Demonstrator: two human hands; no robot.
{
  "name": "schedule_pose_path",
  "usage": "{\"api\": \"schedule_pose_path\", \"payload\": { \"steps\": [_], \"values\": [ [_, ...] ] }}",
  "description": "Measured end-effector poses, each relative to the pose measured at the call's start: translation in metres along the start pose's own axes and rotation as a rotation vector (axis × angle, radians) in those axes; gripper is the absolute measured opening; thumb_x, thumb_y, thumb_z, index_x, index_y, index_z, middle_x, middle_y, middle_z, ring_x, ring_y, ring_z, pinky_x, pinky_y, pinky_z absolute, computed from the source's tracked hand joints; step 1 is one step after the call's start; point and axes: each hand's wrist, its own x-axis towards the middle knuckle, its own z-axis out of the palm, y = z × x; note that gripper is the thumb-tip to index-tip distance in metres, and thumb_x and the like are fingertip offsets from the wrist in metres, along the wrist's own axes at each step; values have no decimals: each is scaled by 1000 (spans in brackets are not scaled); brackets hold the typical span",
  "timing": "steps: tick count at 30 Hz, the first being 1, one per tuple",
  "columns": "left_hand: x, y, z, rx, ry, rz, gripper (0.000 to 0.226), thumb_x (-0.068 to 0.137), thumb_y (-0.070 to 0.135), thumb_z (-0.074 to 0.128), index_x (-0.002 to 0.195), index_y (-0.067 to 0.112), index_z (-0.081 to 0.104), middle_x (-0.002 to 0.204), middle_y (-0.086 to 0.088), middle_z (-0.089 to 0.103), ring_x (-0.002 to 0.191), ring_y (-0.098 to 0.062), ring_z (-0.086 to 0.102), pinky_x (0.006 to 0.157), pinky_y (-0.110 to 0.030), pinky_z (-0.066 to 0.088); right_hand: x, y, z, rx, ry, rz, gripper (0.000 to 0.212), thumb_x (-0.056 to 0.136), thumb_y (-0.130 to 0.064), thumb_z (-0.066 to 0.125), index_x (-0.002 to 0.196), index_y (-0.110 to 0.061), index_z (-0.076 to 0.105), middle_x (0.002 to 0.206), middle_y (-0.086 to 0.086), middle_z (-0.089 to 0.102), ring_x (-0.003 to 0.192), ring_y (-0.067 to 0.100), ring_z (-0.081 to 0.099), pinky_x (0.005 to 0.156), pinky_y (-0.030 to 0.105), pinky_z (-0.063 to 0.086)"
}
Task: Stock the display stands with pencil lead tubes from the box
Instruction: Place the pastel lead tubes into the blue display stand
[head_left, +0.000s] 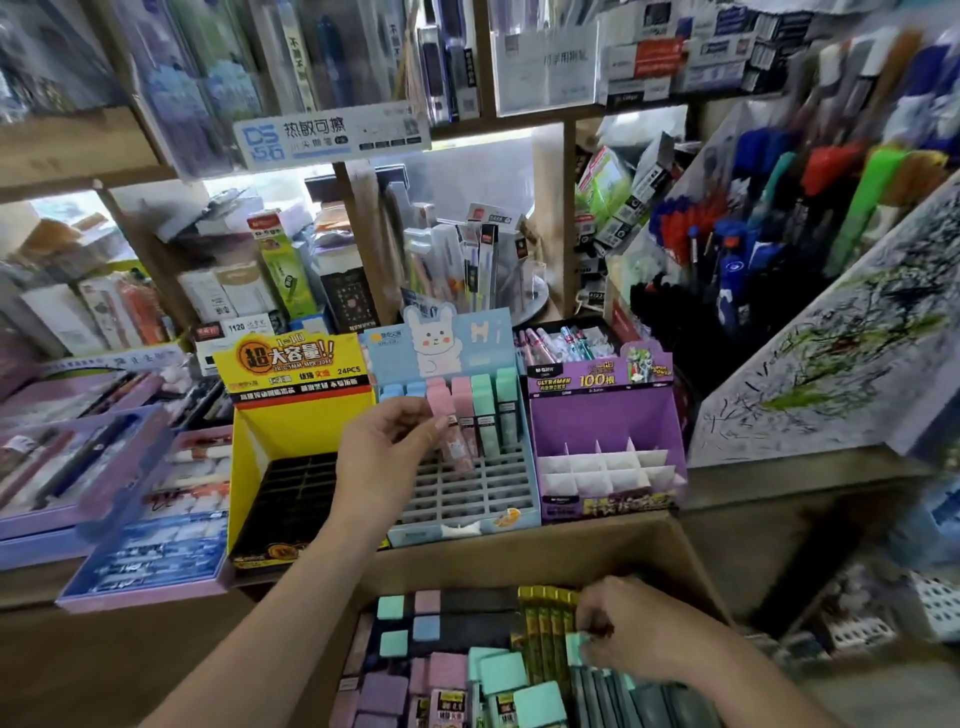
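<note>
The job is only just started. The blue stand (462, 499) has one row of tubes at the back (blue, pink and teal ones), and most of its little holes are bare. The yellow stand (249, 467) and the purple stand (608, 415) show no tubes at all. The box (519, 551) sits just in front of the stands and is full of tubes, so there is a lot left to do.

The left hand (384, 457) pinches a pink tube (454, 441) between thumb and fingertips. It holds the tube upright over the blue stand, right by the back row and ready to go in a hole. The right hand (639, 629) is down in the box. Its fingers are bent and seem to pinch a teal tube (574, 647), though that part is a bit blurry.
</note>
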Motion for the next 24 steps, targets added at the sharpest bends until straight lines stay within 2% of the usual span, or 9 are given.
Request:
{"api": "schedule_pose_path", "payload": {
  "steps": [2,6,9,13,16,20,24],
  "values": [
    [1,-5,1,6,-2,4,15,87,11,78,82,25,76,83,-1,78,86,-24,75,82,-43,63,0,1,0,-5,-2,-9,12,84,-40,74,85,-32,65,88,-11,64,77,6,62,64,23,46],
    [2,-8,3,21,-19,20,28,89,11,77,83,39,78,86,6,79,85,-15,76,81,-35,64,0,5,1,9,7,-19,18,85,-44,74,97,-34,65,105,-12,62,94,7,64,82,27,56],
    [4,-10,5,47,-9,11,17,90,12,76,90,29,78,88,6,79,86,-14,76,82,-39,64,1,7,2,6,12,-24,20,84,-45,74,98,-34,65,107,-11,61,95,8,64,86,30,57],
    [7,-9,8,96,-7,-3,11,90,15,77,100,18,77,91,5,79,88,-13,75,85,-43,63,1,6,2,-2,14,-29,18,85,-44,74,97,-34,65,105,-12,62,94,7,64,87,30,56],
    [6,-7,10,108,-11,7,9,89,14,77,94,22,76,88,4,79,86,-14,76,83,-42,63,1,5,1,-2,11,-32,16,86,-43,74,96,-35,65,104,-12,63,93,7,65,86,30,57],
    [2,-10,12,159,-47,27,22,90,13,76,83,34,74,79,10,78,75,-10,74,76,-35,64,-1,3,1,-2,14,-32,14,87,-42,73,96,-36,64,105,-12,62,94,7,65,83,26,56],
    [-3,-14,15,165,-11,7,15,90,16,77,85,30,76,78,10,78,75,-7,74,76,-33,64,-2,1,1,-12,18,-32,14,88,-42,73,97,-35,65,106,-12,62,94,7,64,84,27,56]
  ]
}}
